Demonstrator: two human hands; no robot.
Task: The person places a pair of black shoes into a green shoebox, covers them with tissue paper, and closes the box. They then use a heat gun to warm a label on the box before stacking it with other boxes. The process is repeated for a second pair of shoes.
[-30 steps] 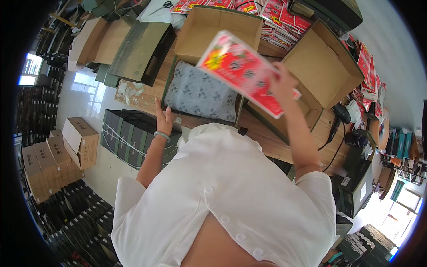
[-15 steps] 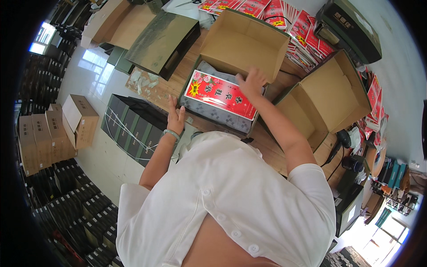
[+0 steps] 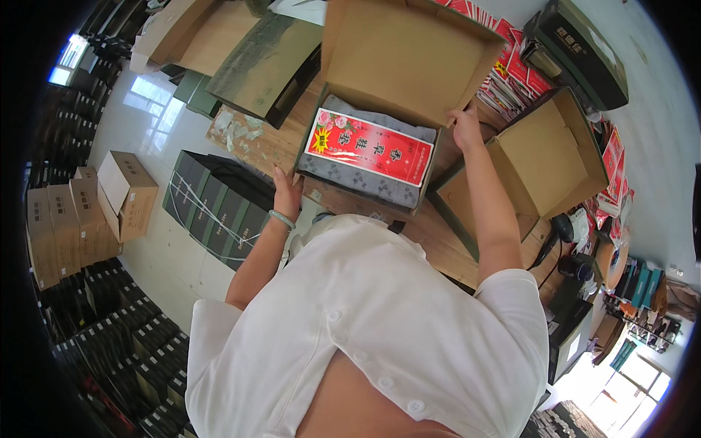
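In front of me an open shoe box [image 3: 419,207] stands on the wooden table. Inside lies a dark-patterned grey wrapping [image 3: 343,175], and a red packet with a flower print [image 3: 380,150] rests flat on top of it. My right hand [image 3: 465,131] pinches the near right corner of the raised box lid [image 3: 409,51]. Against the box's left front corner is my left hand [image 3: 287,196], its thumb and fingers apart, holding nothing that I can see. What the wrapping covers is hidden.
Another open box [image 3: 555,157] stands to the right, close to my right forearm. A closed green box [image 3: 266,69] is at the far left. Many red packets [image 3: 511,62] are heaped behind. Strapped dark boxes [image 3: 212,208] stand left of the table.
My right hand has moved from over the packet to the lid's corner and grips it. The lid stands higher. My left hand has stayed at the box's left corner, its fingers less spread.
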